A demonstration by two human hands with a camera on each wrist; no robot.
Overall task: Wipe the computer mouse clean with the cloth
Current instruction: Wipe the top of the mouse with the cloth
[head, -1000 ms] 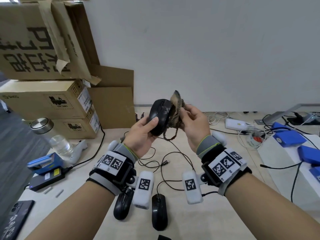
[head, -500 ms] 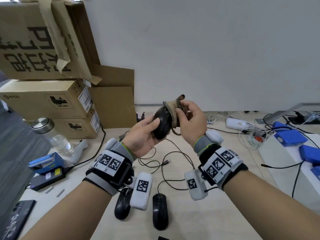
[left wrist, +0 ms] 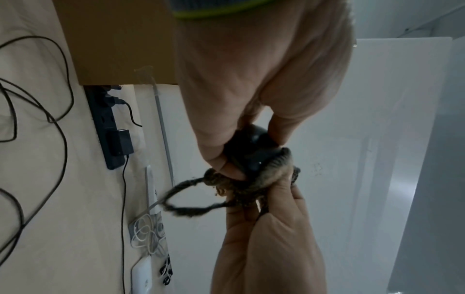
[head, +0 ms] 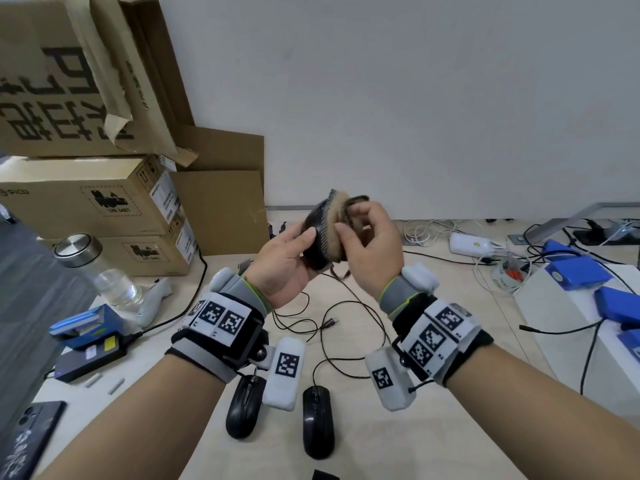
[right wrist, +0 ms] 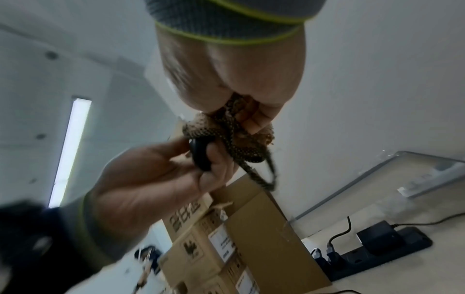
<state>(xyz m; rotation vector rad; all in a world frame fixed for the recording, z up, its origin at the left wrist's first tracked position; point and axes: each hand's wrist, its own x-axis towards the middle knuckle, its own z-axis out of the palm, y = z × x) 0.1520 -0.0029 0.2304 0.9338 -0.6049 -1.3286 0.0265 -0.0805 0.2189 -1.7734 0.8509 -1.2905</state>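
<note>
Computer mouse, black, is being held up in the air above the desk, well in front of the cardboard boxes. The left hand is gripping it with thumb and fingers curled round its body. The right hand is clutching the brown cloth, bunched and pressing against the mouse's right side. A loop of the cloth's cord is hanging below. Two other black mice are lying on the desk beneath the wrists.
</note>
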